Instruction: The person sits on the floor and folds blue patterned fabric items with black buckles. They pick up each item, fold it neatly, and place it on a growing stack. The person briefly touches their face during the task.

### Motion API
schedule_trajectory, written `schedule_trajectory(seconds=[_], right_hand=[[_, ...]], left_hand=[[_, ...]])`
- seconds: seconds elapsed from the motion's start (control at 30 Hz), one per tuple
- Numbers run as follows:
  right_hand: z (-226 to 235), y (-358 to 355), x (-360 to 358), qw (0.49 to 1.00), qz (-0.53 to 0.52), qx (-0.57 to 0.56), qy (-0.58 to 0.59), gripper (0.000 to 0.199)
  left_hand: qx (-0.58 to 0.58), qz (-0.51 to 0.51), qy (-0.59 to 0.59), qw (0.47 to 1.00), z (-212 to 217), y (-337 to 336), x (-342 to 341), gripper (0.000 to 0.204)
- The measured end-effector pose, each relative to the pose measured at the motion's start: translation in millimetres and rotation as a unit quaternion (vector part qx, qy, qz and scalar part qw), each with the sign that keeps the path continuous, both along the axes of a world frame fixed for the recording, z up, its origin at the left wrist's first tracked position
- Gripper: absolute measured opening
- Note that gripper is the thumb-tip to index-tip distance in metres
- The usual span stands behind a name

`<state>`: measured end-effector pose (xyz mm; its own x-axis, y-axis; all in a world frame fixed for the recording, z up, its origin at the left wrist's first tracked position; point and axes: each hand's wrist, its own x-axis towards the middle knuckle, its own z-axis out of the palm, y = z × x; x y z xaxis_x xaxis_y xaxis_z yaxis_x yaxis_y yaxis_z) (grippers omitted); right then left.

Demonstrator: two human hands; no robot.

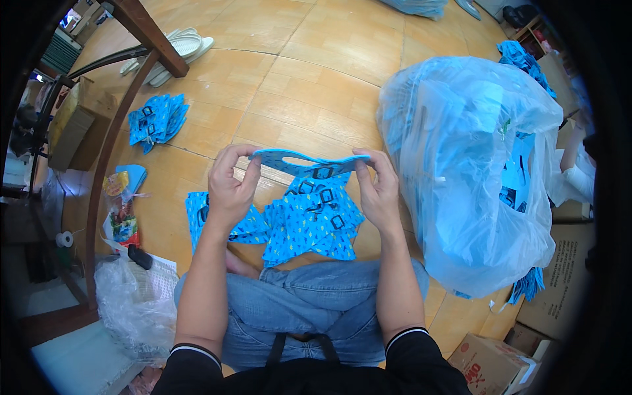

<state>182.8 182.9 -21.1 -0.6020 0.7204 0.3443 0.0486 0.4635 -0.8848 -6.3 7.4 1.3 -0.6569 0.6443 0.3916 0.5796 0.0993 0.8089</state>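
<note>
My left hand (230, 184) and my right hand (378, 191) grip opposite ends of a blue patterned flat piece (275, 161). Thumbs and fingers pinch its edges, and it stretches between them, seen almost edge-on with an opening showing. Its material I cannot make out. Below it, in front of my crossed legs, lies a stack of similar blue printed pieces (306, 227) with black square rings on them. A second group of blue printed pieces (247, 229) lies just left of that stack, partly behind my left forearm.
A large clear plastic bag (454, 178) full of blue pieces stands to the right. Another blue pile (158, 118) lies at the far left, by a brown wooden frame (97, 197). Cardboard boxes (490, 362) sit at lower right; a crumpled plastic bag (131, 303) is at lower left.
</note>
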Motion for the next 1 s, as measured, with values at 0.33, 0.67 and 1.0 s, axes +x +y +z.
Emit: schedule_trajectory(seconds=[0.33, 0.67, 1.0], right_hand=[[8, -2, 1, 0.994, -0.03, 0.101, 0.033, 0.018], [5, -4, 0, 0.989, -0.041, 0.124, 0.067, 0.02], [-11, -2, 2, 0.926, 0.012, -0.364, 0.101, 0.02]], left_hand=[[0.027, -0.017, 0.01, 0.999, 0, 0, 0, 0.012], [0.043, -0.026, 0.004, 0.999, -1, 0, 2, 0.011], [0.042, -0.08, -0.348, 0.933, -3, 2, 3, 0.019]])
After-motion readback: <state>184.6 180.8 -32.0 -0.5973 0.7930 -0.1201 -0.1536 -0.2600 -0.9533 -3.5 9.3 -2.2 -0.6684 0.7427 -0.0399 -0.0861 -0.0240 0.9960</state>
